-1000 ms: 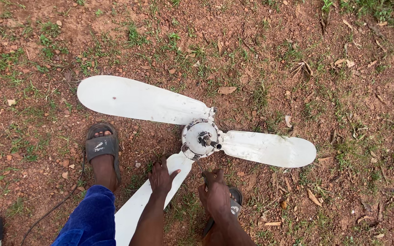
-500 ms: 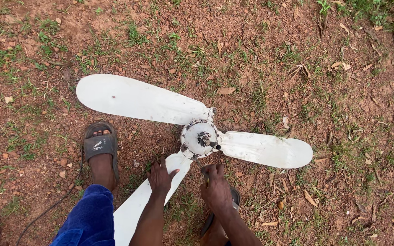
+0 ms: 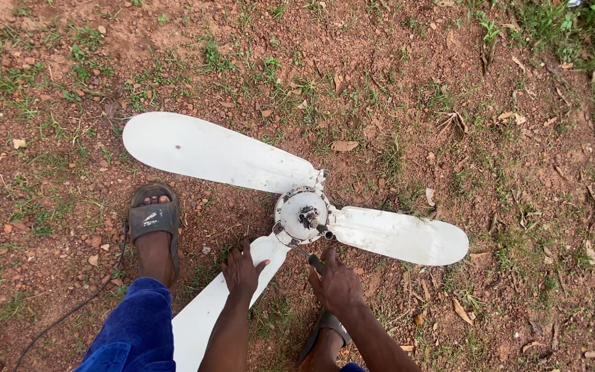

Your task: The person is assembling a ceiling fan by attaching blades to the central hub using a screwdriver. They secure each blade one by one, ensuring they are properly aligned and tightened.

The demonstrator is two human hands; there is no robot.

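This is happening outside, in a yard or a bare patch of land, not in a room. The ground [image 3: 394,62] is showing red-brown dirt with lots of little stones. Small tufts of green grass [image 3: 215,55] are growing here and there, and thicker green plants [image 3: 587,27] are growing in the top right corner. Dry brown leaves [image 3: 343,146] and bits of twig are lying about. A white fan with three blades [image 3: 302,215] is lying flat on the dirt, not on a desk. A foot in an open sandal [image 3: 153,219] is standing right on the soil. A thin dark cable [image 3: 63,313] is trailing across the ground.
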